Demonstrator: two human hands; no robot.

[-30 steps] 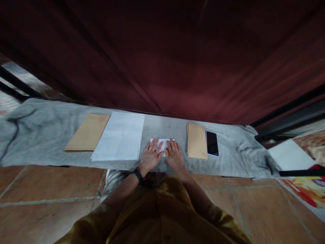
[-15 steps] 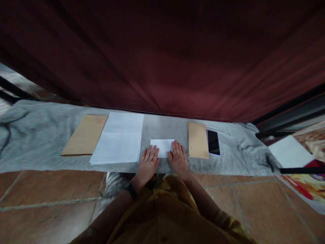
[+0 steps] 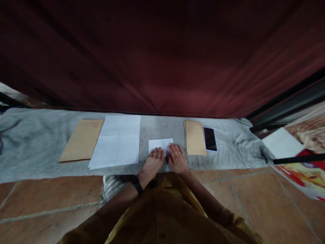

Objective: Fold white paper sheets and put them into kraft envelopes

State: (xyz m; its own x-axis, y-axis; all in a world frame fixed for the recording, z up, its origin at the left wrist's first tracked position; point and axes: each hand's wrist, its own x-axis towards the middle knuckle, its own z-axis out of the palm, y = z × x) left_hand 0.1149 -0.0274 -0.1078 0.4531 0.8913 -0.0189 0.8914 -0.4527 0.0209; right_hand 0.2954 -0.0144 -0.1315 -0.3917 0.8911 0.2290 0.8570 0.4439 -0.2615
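A small folded white paper point(image 3: 160, 144) lies on a grey cloth point(image 3: 38, 149) spread on the floor. My left hand point(image 3: 153, 163) rests flat with its fingertips on the paper's near edge, fingers stretched out. My right hand point(image 3: 178, 160) lies flat beside it, fingers extended and touching the paper's near right corner. Neither hand holds anything. A black band point(image 3: 137, 184) is on my left wrist.
Left of the hands lie a stack of white sheets point(image 3: 117, 140) and a brown envelope point(image 3: 81, 139). To the right are a pile of brown envelopes point(image 3: 194, 137) and a black phone point(image 3: 210, 138). A dark red curtain point(image 3: 162, 57) hangs behind. Tiled floor point(image 3: 266, 200) is in front.
Both hands slid back toward me off the folded paper, uncovering most of it, then my left hand moved right onto its near edge. The view shifted slightly.
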